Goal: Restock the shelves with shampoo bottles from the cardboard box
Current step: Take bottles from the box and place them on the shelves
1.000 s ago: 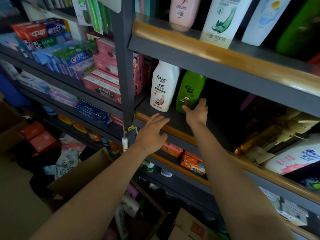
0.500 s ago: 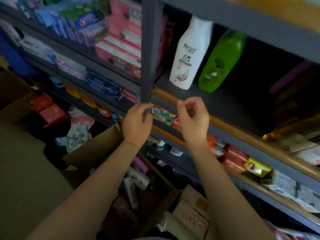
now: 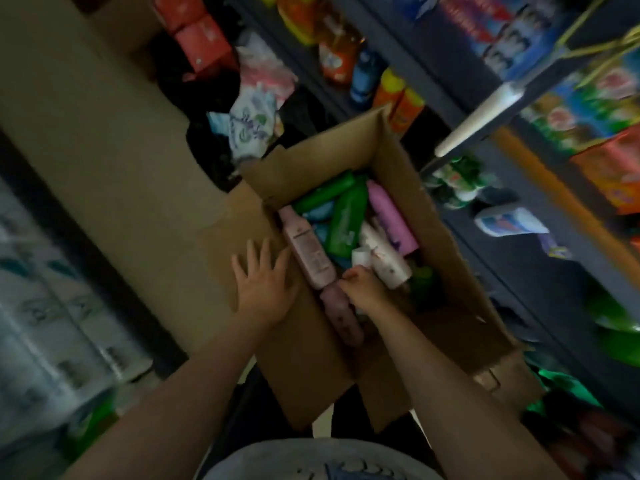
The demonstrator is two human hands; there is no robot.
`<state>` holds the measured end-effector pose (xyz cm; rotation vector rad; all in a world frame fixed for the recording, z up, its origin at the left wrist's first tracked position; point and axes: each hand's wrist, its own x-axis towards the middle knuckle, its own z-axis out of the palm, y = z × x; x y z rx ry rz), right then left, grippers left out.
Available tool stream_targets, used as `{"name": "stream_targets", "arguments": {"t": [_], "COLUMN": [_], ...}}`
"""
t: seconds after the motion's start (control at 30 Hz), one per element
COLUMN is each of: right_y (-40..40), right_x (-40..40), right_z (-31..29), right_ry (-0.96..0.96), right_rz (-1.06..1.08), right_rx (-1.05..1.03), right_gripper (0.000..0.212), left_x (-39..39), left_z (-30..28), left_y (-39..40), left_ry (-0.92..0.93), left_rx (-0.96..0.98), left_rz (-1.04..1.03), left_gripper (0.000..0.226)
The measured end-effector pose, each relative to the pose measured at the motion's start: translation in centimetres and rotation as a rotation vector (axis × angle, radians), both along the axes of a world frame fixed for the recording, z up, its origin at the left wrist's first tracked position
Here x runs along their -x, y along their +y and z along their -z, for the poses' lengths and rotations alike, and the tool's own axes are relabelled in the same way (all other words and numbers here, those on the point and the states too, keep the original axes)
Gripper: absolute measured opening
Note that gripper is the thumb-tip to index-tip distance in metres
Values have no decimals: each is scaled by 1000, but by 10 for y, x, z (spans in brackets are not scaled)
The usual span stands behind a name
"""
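The box sits open on the floor at the centre of the view, its flaps spread, with the shelves running from 12 to 4 o'clock beside it. Inside lie mixed bottles in a loose heap: 2 green bottles toward 12 o'clock, a lilac bottle at 1 o'clock, a white bottle in the middle, and a pink bottle along the 9 o'clock wall with a darker pink bottle below it. The left hand lies open and flat, fingers spread, on the box's 9 o'clock flap, apparently steadying it. The right hand is down in the box with fingers curled, at the near end of the pink bottle and touching the white one; blur hides whether it grips anything. The bottles look like stiff, smooth plastic, probably full and fairly heavy, and slippery where glossy. A firm wrap around the waist, label under the palm, would likely hold better than a pinch at the cap, since neighbours may roll as one lifts out.
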<state>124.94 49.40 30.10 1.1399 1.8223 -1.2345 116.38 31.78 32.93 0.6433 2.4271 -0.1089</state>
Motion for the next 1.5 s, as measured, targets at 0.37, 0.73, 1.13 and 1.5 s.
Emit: {"name": "stream_targets", "arguments": {"t": [0.37, 0.73, 1.13, 1.5], "right_y": [-37, -38, 0, 69], "right_x": [32, 56, 1, -32], "right_z": [64, 35, -185, -379], "right_ry": [-118, 23, 568, 1099], "right_rz": [493, 656, 268, 275], "right_rx": [269, 332, -103, -163], "right_gripper": [46, 81, 59, 41], "left_x": [0, 12, 38, 16], "left_z": [30, 13, -148, -361], "left_y": [-12, -8, 87, 170], "left_ry": [8, -105, -778, -994], "left_rx": [-49, -65, -927, -1562], "left_rz": [58, -1, -1173, -867], "left_gripper": [66, 58, 64, 70]}}
